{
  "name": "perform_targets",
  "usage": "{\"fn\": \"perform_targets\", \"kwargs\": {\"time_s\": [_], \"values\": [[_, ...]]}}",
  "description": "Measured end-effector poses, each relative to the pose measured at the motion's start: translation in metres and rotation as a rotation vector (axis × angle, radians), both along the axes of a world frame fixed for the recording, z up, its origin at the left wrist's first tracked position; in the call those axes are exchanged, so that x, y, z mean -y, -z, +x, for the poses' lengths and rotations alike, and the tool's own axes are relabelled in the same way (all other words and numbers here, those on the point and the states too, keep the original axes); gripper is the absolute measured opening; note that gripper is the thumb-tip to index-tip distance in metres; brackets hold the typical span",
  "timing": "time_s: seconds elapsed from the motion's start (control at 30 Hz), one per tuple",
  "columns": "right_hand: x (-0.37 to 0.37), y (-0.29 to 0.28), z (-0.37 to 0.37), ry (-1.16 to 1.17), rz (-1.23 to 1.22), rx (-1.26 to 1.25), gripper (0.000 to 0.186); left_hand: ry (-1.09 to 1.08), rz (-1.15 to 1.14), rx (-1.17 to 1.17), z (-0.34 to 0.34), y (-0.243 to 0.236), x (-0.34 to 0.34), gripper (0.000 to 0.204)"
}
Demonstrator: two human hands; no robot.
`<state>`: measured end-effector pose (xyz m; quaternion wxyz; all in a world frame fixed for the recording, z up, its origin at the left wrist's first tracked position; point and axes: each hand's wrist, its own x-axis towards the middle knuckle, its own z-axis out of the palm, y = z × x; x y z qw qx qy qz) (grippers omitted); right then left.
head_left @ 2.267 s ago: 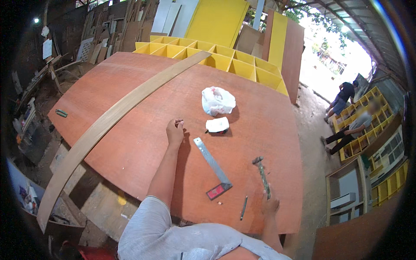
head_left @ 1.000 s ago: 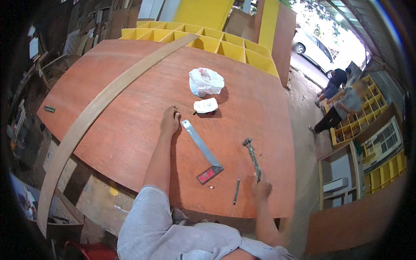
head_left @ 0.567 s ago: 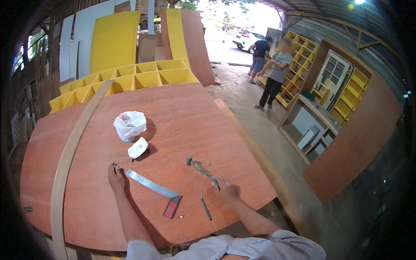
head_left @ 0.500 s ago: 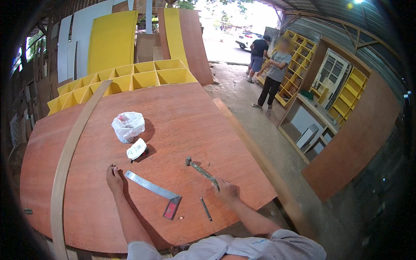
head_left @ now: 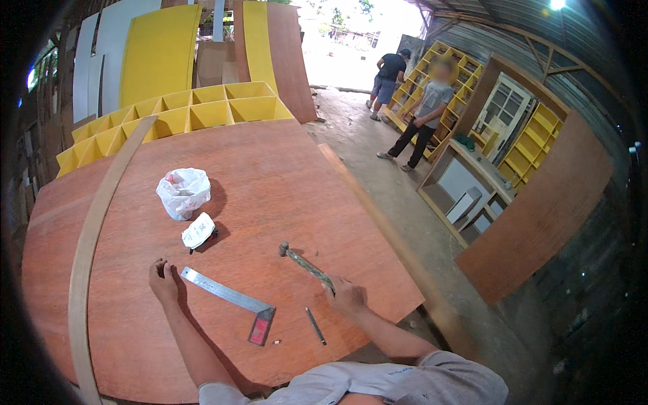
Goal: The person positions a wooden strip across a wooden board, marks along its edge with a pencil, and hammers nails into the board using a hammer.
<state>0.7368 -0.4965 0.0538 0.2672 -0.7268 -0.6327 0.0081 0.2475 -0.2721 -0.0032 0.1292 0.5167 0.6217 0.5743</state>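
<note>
My right hand (head_left: 346, 296) grips the handle of a hammer (head_left: 304, 262), whose head lies on a large reddish plywood sheet (head_left: 358, 223). My left hand (head_left: 163, 281) rests on the sheet with fingers curled and pinched; what they hold, if anything, is too small to make out. Between my hands lie a metal square with a red-marked handle (head_left: 226, 289), a pencil (head_left: 315, 326) and a small pale piece (head_left: 277, 342). Farther up sit a white packet (head_left: 197, 231) and a white plastic bag (head_left: 181, 192).
A long wooden strip (head_left: 100, 229) crosses the sheet's left. Behind stands a yellow gridded frame (head_left: 209, 113), with panels (head_left: 156, 54) leaning beyond. At right, two co-workers (head_left: 428, 111) (head_left: 387, 77) stand by yellow shelving (head_left: 472, 81), a wooden cabinet (head_left: 452, 182) and a board (head_left: 533, 209).
My view has swung right since the earlier frames; my hands stay much as they were, hammer held. The nearer co-worker's arms have lowered, and the white car has left the doorway view.
</note>
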Motion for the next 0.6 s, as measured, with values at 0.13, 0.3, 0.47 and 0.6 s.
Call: {"fn": "perform_targets", "kwargs": {"time_s": [0.13, 0.3, 0.47, 0.6], "values": [[0.001, -0.010, -0.005, 0.030, -0.035, 0.022, 0.033, 0.010, -0.041, -0.003, -0.003, 0.000, 0.001, 0.013], [0.002, -0.018, -0.008, 0.033, -0.076, 0.024, 0.031, 0.023, -0.057, 0.014, 0.000, -0.003, -0.001, 0.013], [0.003, -0.020, -0.009, 0.022, -0.057, 0.011, 0.027, 0.016, -0.053, 0.008, -0.002, -0.001, -0.004, 0.015], [-0.001, 0.004, -0.006, -0.022, 0.000, -0.011, 0.029, 0.001, -0.037, 0.114, 0.004, -0.002, 0.002, 0.018]]}}
